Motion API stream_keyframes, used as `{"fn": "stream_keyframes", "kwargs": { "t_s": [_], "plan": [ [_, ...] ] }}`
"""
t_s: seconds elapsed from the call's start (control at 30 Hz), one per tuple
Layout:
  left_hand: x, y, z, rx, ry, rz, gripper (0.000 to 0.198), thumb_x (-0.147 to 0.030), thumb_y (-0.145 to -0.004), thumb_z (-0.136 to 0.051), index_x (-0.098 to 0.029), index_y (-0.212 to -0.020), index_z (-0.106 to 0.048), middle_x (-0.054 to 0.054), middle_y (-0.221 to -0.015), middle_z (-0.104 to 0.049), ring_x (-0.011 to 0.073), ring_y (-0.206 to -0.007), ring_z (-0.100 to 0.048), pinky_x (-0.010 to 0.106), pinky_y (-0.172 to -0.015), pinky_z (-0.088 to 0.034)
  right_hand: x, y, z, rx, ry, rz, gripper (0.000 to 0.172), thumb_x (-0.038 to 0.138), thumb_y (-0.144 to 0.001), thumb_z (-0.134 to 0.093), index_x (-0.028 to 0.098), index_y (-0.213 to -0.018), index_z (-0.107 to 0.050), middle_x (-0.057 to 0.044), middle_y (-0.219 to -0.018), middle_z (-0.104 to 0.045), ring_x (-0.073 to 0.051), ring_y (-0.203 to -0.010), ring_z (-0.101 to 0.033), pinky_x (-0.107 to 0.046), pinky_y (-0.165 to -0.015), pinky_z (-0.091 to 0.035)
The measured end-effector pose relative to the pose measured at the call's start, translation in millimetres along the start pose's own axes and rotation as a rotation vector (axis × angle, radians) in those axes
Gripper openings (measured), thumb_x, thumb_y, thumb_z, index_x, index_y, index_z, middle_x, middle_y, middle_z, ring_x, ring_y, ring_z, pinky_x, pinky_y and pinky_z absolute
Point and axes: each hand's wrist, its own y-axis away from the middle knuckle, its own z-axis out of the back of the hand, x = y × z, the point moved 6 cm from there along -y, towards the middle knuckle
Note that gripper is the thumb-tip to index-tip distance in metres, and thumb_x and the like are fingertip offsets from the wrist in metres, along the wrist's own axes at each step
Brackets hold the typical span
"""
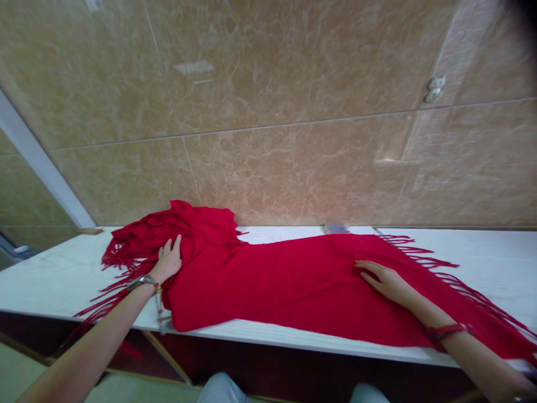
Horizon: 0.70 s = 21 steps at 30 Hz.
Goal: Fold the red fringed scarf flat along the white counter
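Red fringed scarf (293, 285) crosses the lower frame; left hand (169, 262) and right hand (388, 284) lie on it, fingers loosely apart. Tugging might wrinkle it.

above red scarf (277, 285) mid-length: open | behind: tiled wall (293, 173) blocks

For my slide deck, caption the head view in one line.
Left hand and right hand lie on a fringed red scarf, bunched at one end, over a white counter.
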Motion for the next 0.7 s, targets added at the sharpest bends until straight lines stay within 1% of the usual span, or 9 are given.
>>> {"fn": "stream_keyframes", "kwargs": {
  "t_s": [0.07,0.1,0.2,0.27,0.33,0.43,0.53,0.63,0.7],
  "plan": [
    [-27,11,13.8,-0.126,0.048,0.046,0.064,-0.011,-0.078,-0.032,-0.013,-0.139,-0.012,0.022,-0.141,-0.019,0.0347,-0.128,-0.020,0.053,-0.091,-0.034,1,0,1,-0.002,0.008,0.002,0.033,0.033,-0.081,-0.041,0.019,-0.103,-0.061,-0.010,-0.109,-0.062,-0.023,-0.103,-0.056,-0.040,-0.093,-0.042],
    [-43,18,19.5,-0.160,0.079,-0.020,0.062,-0.014,-0.081,-0.030,-0.018,-0.140,-0.011,0.016,-0.144,-0.013,0.0328,-0.131,-0.014,0.053,-0.093,-0.032,2,0,1,-0.002,0.008,0.004,0.033,0.033,-0.081,-0.041,0.019,-0.103,-0.061,-0.010,-0.109,-0.062,-0.023,-0.103,-0.056,-0.041,-0.092,-0.043],
    [-86,39,4.7,0.124,0.129,-0.296,0.056,-0.036,-0.084,-0.036,-0.030,-0.137,-0.021,0.008,-0.146,-0.012,0.0356,-0.131,-0.010,0.056,-0.091,-0.032,5,0,3,-0.005,0.001,0.010,0.031,0.031,-0.081,-0.041,0.019,-0.102,-0.061,-0.009,-0.110,-0.062,-0.023,-0.103,-0.056,-0.040,-0.092,-0.043],
    [-95,48,-13.5,0.284,0.112,-0.359,0.057,-0.047,-0.080,-0.042,-0.031,-0.133,-0.031,0.008,-0.145,-0.017,0.0385,-0.129,-0.013,0.057,-0.090,-0.033,7,0,4,-0.005,0.004,0.011,0.031,0.030,-0.081,-0.041,0.019,-0.102,-0.061,-0.009,-0.110,-0.062,-0.023,-0.104,-0.056,-0.040,-0.093,-0.043],
    [-94,47,-22.1,0.259,0.109,-0.386,0.053,-0.043,-0.082,-0.040,-0.025,-0.132,-0.035,0.011,-0.139,-0.031,0.0329,-0.126,-0.026,0.049,-0.094,-0.033,9,0,5,-0.005,0.010,0.010,0.031,0.030,-0.081,-0.041,0.018,-0.102,-0.061,-0.010,-0.110,-0.062,-0.023,-0.104,-0.056,-0.041,-0.093,-0.043],
    [-87,32,-14.5,0.167,0.157,-0.485,0.046,-0.027,-0.088,-0.030,-0.020,-0.133,-0.033,0.009,-0.119,-0.053,0.0200,-0.109,-0.049,0.034,-0.094,-0.036,10,0,5,-0.005,0.006,0.008,0.032,0.030,-0.082,-0.040,0.018,-0.102,-0.061,-0.010,-0.109,-0.062,-0.023,-0.103,-0.056,-0.040,-0.093,-0.043],
    [-77,3,22.7,0.064,0.127,-0.495,0.044,-0.024,-0.089,-0.027,-0.017,-0.131,-0.036,0.008,-0.115,-0.057,0.0175,-0.100,-0.054,0.030,-0.091,-0.039,10,0,4,-0.004,-0.010,0.004,0.031,0.028,-0.081,-0.039,0.019,-0.102,-0.061,-0.009,-0.109,-0.062,-0.022,-0.103,-0.056,-0.040,-0.092,-0.043],
    [-70,-33,87.9,-0.227,0.038,-0.405,0.039,-0.023,-0.089,-0.029,-0.010,-0.121,-0.046,0.010,-0.117,-0.055,0.0180,-0.107,-0.048,0.031,-0.096,-0.034,8,-1,1,0.009,-0.015,-0.004,0.032,0.029,-0.082,-0.038,0.017,-0.103,-0.060,-0.010,-0.109,-0.062,-0.021,-0.102,-0.056,-0.038,-0.092,-0.043],
    [-72,-55,121.9,-0.329,0.026,-0.348,0.039,-0.028,-0.091,-0.027,-0.011,-0.121,-0.045,0.010,-0.122,-0.050,0.0206,-0.115,-0.040,0.036,-0.098,-0.030,7,-1,0,0.020,-0.001,-0.013,0.034,0.029,-0.083,-0.037,0.016,-0.104,-0.060,-0.010,-0.110,-0.062,-0.021,-0.103,-0.056,-0.037,-0.093,-0.042]
  ]
}}
